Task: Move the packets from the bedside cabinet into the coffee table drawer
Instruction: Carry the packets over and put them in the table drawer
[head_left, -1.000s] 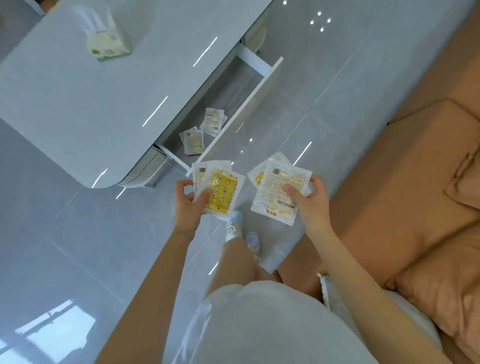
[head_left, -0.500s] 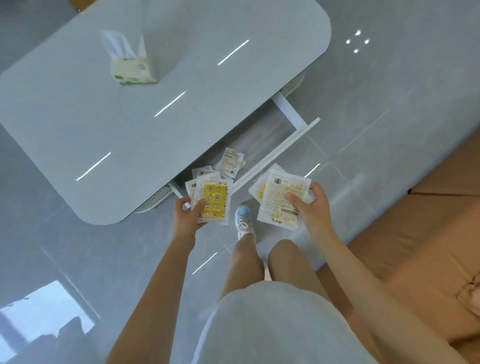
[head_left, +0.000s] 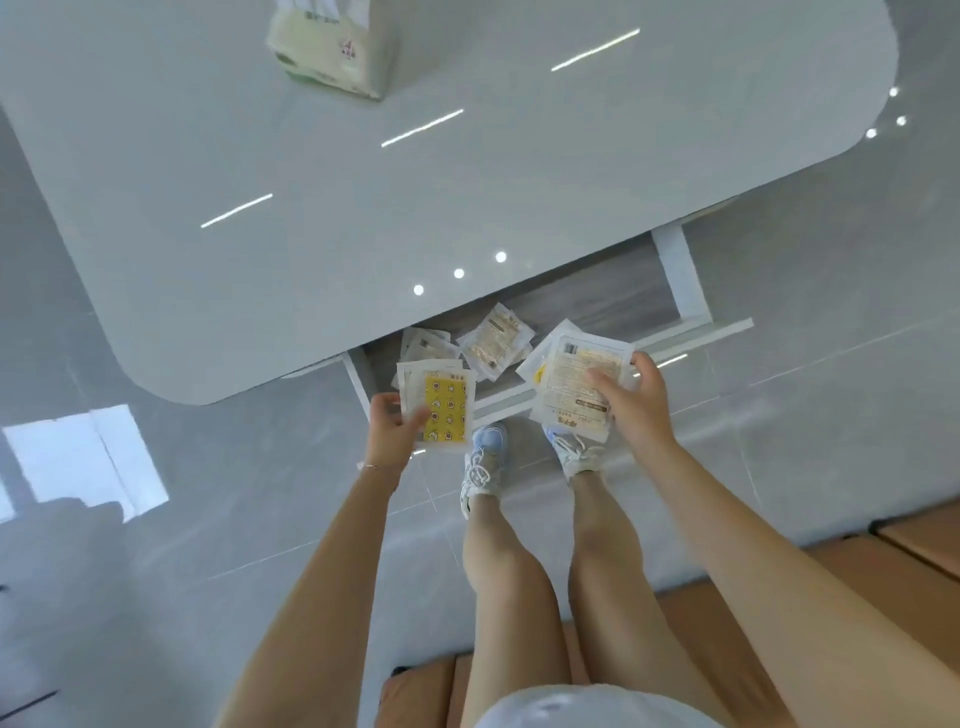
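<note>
Two small stacks of packets are hanging over the near rim of the open drawer (head_left: 613, 312), one in each hand. The left hand (head_left: 389, 431) is pinching a stack (head_left: 441, 405) whose top packet shows a yellow patterned panel; the right hand (head_left: 636, 402) is gripping a stack (head_left: 569, 384) of pale, printed sachets, thumb lying across the top. More packets (head_left: 493, 340) are already lying loose in the drawer's left end, partly under the table (head_left: 467, 182) top.

Both stacks are sitting above the drawer's front rail rather than well inside, so letting go now is likely sending some onto the floor. They look thin, flat and slick, so the fanned sheets may be sliding apart under a loose pinch.
</note>
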